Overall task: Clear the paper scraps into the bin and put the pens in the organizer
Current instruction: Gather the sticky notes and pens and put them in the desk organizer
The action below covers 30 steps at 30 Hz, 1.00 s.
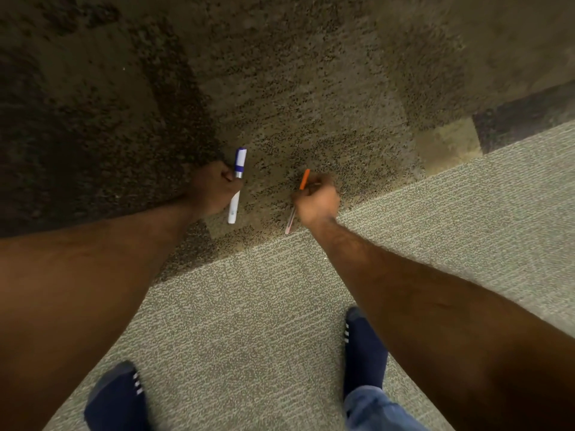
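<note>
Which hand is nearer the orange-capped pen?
Right. The right hand is closed around the orange-capped pen; the left hand is off to its left, gripping the purple-and-white marker.

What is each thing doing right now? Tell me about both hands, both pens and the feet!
left hand: closed around the white marker.
right hand: closed around the orange pen.
white marker with blue cap: capped, held in the left hand, over the carpet.
orange-capped pen: capped, held in the right hand, slightly blurred.
feet in dark blue socks: standing on the grey carpet.
</note>
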### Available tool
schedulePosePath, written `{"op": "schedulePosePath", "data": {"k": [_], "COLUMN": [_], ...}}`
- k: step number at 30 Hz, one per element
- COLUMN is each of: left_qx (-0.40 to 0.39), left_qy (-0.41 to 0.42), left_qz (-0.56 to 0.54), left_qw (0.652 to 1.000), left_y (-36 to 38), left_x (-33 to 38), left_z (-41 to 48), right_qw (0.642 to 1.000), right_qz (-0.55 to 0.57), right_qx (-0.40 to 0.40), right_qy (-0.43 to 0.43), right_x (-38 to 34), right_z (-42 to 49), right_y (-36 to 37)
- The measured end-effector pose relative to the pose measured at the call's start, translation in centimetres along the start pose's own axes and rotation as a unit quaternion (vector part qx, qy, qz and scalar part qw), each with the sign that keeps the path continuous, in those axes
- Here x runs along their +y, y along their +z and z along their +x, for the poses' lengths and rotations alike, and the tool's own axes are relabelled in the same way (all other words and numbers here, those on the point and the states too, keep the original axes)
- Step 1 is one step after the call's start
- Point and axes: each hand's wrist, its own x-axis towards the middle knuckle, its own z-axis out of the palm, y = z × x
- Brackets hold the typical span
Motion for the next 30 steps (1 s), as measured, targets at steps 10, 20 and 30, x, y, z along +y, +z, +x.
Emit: {"op": "schedulePosePath", "data": {"k": [10,20,30], "left_qx": [-0.046,-0.060,0.022], "left_qy": [-0.031,0.035,0.099], "left_qz": [-0.207,-0.369,-0.399], "left_qw": [0.977,0.927,0.911], "left_y": [-3.3,-17.1,-36.8], "left_x": [5.6,14.6,21.1], "left_z": [-9.6,-24.9,-39.5], "right_qw": [0.991,0.965,0.948], "right_qz": [0.101,0.209,0.234], "right_qx": [-0.088,-0.161,-0.194], "right_qy": [0.001,0.004,-0.096], "right_x": [-6.0,-20.9,-37.2], "right_z": [-9.6,-25.7,-43.8], "right_y": [-4.7,-11.2,-16.9]}}
